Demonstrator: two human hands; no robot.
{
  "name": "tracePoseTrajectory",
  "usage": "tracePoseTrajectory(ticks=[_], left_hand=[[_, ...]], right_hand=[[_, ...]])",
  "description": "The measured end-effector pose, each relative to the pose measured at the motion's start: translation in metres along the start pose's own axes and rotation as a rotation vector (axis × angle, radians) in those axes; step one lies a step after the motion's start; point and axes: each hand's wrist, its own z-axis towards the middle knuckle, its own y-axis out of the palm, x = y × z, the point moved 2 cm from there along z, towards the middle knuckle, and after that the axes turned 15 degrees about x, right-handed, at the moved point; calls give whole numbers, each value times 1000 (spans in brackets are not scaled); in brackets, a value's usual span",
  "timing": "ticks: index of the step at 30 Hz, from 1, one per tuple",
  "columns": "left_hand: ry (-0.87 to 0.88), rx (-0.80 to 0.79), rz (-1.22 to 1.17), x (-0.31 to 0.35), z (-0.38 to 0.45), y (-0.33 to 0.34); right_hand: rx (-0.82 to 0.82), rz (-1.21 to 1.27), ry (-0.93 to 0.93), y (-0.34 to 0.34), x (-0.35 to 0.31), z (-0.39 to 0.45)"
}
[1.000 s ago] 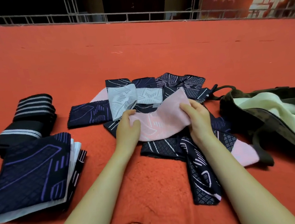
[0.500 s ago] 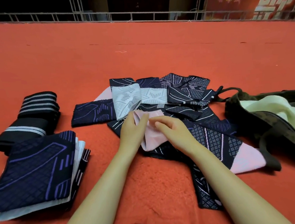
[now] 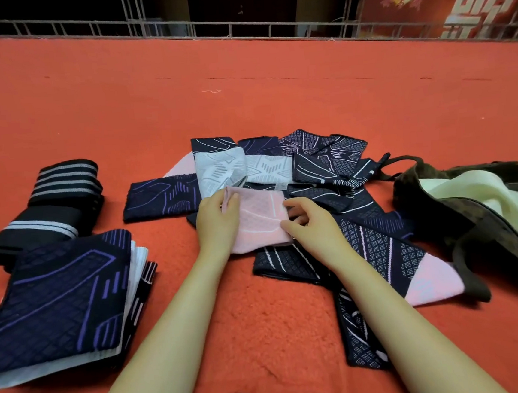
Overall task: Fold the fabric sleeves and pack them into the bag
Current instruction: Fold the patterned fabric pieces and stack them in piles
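Head view: both hands grip a folded pink knit fabric sleeve point(image 3: 258, 220) near the red-carpeted desk's point(image 3: 243, 103) front edge. Left hand point(image 3: 217, 223) fingers curl over its left edge; right hand point(image 3: 312, 227) fingers pinch its right edge.

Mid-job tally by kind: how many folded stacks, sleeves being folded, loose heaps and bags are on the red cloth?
Folded stacks, left side: 2 (black white-striped fabric bundle; navy purple-lined fabric stack)
Pink fabric sleeve being folded: 1
Loose heap of navy and white sleeves: 1 (pieces overlap, so they cannot be counted)
Dark olive fabric bag, open: 1
Total: 5
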Motion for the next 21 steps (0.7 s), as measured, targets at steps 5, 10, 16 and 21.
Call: tracePoseTrajectory(ticks=[5, 10, 16, 21], left_hand=[[-49, -46, -15, -5, 3, 2], [-90, -156, 18, 4, -2, 3], [-121, -202, -191, 7, -11, -1], [-59, -117, -196, 13, -18, -11]], right_hand=[[-26, -62, 0, 2, 1, 2], [75, -151, -47, 6, 3, 9], [77, -233, -52, 9, 1, 9], [85, -231, -36, 6, -1, 5]])
